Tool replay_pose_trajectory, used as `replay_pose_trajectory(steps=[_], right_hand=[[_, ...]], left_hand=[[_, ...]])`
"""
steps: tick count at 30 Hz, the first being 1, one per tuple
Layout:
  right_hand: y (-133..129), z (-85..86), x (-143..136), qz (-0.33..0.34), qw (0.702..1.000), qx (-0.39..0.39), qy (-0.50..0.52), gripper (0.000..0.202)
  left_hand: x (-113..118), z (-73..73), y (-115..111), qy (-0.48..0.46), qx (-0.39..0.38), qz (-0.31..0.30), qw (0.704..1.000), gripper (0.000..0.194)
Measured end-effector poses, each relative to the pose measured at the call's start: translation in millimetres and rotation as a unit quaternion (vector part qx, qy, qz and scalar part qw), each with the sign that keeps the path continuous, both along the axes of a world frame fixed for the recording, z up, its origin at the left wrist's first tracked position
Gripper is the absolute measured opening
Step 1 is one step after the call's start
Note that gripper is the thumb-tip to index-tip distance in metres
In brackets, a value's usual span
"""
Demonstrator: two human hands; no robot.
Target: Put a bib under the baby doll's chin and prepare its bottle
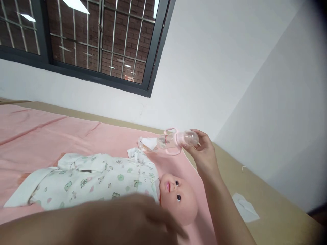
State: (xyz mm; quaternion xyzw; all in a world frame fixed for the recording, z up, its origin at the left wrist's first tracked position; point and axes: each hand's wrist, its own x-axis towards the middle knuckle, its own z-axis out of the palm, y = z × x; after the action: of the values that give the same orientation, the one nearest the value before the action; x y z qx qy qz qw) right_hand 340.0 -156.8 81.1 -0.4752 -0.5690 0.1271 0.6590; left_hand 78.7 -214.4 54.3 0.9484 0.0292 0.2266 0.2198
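My right hand (204, 148) is closed around the domed cap end of a clear baby bottle (168, 139) with pink handles. It holds the bottle on its side above the pink cloth, past the doll's head. A baby doll (178, 194) lies on its back in a white suit printed with green and pink figures, head to the right. My left hand (133, 217) reaches in from the lower left, in front of the doll's chest and chin. It is smeared by motion, so its fingers are unclear. A white piece in clear plastic (148, 143) lies near the doll's sleeve.
A pink cloth (63, 132) covers much of the tan surface (230, 166). On the right lies a white tissue-like sheet (245, 207). White walls (204, 61) meet at a corner behind, with a dark-framed barred window (99, 37) at upper left.
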Motion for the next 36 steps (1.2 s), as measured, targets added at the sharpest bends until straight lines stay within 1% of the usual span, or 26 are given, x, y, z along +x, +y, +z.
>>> replay_pose_trajectory(steps=[1, 2, 3, 5, 6, 8, 10, 12, 15, 17, 19, 27, 36], right_hand=[[-5.6, 3.8, -8.0, 0.026, 1.000, -0.006, -0.004, 0.057], [-11.0, 6.6, -16.4, 0.050, 0.999, -0.012, -0.007, 0.056], [-16.0, 8.5, -25.1, 0.073, 0.997, -0.020, -0.008, 0.055], [-25.1, 10.1, -43.2, 0.116, 0.993, -0.036, -0.006, 0.054], [-29.2, 9.9, -52.4, 0.135, 0.990, -0.044, -0.003, 0.054], [-37.1, 8.2, -69.8, 0.166, 0.985, -0.054, 0.004, 0.053], [-44.4, 5.8, -84.3, 0.183, 0.981, -0.064, 0.002, 0.053], [-50.2, 3.3, -94.7, 0.191, 0.978, -0.079, -0.005, 0.052], [-54.8, 0.4, -102.4, 0.196, 0.975, -0.106, -0.011, 0.046], [-55.1, -0.7, -104.1, 0.193, 0.974, -0.120, -0.004, 0.044], [-54.3, -1.5, -104.4, 0.190, 0.973, -0.130, 0.002, 0.045], [-52.4, -3.4, -102.4, 0.218, 0.967, -0.129, 0.024, 0.046], [-50.9, -8.8, -100.9, 0.232, 0.967, -0.100, 0.014, 0.043]], left_hand=[[-3.1, 7.6, 8.2, -0.021, -0.013, 0.036, 0.999, 0.036], [-5.9, 13.2, 16.1, -0.069, -0.018, 0.094, 0.993, 0.037], [-8.2, 16.7, 23.4, -0.111, -0.010, 0.159, 0.981, 0.038], [-11.1, 18.3, 35.6, -0.164, 0.037, 0.272, 0.948, 0.040], [-11.7, 17.2, 40.2, -0.169, 0.068, 0.309, 0.933, 0.044], [-11.5, 13.4, 46.3, -0.154, 0.113, 0.342, 0.920, 0.054], [-9.9, 9.9, 48.8, -0.128, 0.126, 0.347, 0.921, 0.063], [-7.5, 8.1, 49.3, -0.111, 0.122, 0.345, 0.924, 0.066], [-3.9, 7.1, 50.1, -0.103, 0.109, 0.339, 0.929, 0.056], [-1.9, 6.3, 51.5, -0.105, 0.102, 0.341, 0.929, 0.047], [-0.5, 5.1, 52.9, -0.106, 0.106, 0.348, 0.926, 0.043], [-1.7, 4.6, 53.0, -0.076, 0.127, 0.358, 0.922, 0.044], [-4.8, 7.9, 51.7, -0.080, 0.107, 0.346, 0.929, 0.044]])
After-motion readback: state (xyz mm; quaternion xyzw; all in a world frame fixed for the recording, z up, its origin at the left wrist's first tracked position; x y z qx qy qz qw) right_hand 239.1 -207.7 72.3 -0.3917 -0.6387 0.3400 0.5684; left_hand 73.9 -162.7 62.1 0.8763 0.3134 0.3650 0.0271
